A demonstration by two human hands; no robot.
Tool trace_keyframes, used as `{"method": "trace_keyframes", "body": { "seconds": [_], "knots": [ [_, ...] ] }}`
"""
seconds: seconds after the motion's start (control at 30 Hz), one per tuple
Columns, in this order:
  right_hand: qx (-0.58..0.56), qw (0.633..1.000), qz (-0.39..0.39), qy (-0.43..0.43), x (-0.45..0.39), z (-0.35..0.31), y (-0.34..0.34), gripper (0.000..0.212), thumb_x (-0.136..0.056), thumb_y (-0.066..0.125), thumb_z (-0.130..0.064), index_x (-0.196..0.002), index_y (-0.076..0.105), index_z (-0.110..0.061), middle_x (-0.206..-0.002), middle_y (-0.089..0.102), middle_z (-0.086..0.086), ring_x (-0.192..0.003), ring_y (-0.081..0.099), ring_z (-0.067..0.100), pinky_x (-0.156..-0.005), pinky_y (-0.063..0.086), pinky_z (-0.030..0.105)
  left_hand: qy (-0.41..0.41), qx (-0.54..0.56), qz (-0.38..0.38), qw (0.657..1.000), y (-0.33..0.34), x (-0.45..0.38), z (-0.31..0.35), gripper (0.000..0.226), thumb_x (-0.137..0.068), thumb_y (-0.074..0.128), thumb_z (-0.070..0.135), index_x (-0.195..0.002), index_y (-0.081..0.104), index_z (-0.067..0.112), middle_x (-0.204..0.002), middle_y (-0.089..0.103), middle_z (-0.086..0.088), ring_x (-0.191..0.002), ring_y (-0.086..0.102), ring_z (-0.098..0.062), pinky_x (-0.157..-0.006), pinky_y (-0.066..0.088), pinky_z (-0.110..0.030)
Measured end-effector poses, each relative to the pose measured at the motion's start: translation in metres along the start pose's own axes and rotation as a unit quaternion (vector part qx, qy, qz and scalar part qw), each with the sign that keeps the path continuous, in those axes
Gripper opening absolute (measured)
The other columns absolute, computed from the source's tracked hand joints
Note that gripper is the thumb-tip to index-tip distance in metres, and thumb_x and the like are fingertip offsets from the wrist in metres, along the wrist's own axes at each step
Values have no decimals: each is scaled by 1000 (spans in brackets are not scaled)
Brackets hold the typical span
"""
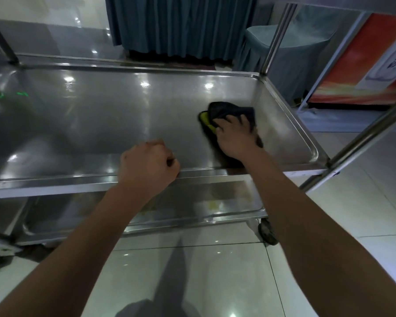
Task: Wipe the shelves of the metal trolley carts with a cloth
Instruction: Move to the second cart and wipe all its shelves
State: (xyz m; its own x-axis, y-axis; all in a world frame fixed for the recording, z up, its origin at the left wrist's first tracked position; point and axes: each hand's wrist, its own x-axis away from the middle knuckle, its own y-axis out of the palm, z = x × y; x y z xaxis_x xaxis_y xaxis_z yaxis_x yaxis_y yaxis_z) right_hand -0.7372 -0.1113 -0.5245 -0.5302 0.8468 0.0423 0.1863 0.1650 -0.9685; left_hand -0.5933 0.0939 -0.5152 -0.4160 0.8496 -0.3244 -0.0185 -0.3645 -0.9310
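A metal trolley cart fills the view; its middle shelf [101, 115] is a shiny steel tray with a raised rim. My right hand [234, 136] lies with spread fingers on a dark cloth [229, 112] with a yellow-green edge, pressing it flat on the shelf's right part near the right rim. My left hand [150, 167] is curled into a fist and rests on the shelf's front rim; whether it grips the rim is hidden. A lower shelf [192, 209] shows beneath, with some yellowish marks on it.
Upright steel posts [277, 40] stand at the cart's corners, and a caster wheel [267, 232] sits at the lower right. A blue curtain [181, 24] and a covered chair [290, 56] stand behind. An orange sign board [364, 65] leans at the right on the tiled floor.
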Motion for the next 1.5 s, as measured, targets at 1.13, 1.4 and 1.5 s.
{"method": "trace_keyframes", "body": {
  "seconds": [1.13,1.4,1.5],
  "knots": [
    [-44,994,85,59,14,116,-37,45,-98,39,-53,-137,53,-36,-146,51,0,-140,35,33,-114,29,58,-15,4,-4,1000,-1,7,1,32,-87,52,54,-89,74,32,-102,65,12,-80,68,-33,-68,40,-32],
    [-24,984,173,-34,98,76,-23,22,-97,52,-45,-94,66,-28,-86,61,-7,-98,60,31,-86,49,45,28,35,-28,999,-6,16,0,36,-98,44,48,-102,73,27,-116,62,6,-94,67,-31,-78,53,-40],
    [-5,977,205,-53,118,60,-20,25,-99,53,-38,-85,62,-19,-75,52,-6,-82,60,29,-74,47,39,50,44,-40,997,-6,18,-3,39,-100,42,46,-109,72,24,-124,60,3,-101,65,-33,-85,51,-42]
  ]
}}
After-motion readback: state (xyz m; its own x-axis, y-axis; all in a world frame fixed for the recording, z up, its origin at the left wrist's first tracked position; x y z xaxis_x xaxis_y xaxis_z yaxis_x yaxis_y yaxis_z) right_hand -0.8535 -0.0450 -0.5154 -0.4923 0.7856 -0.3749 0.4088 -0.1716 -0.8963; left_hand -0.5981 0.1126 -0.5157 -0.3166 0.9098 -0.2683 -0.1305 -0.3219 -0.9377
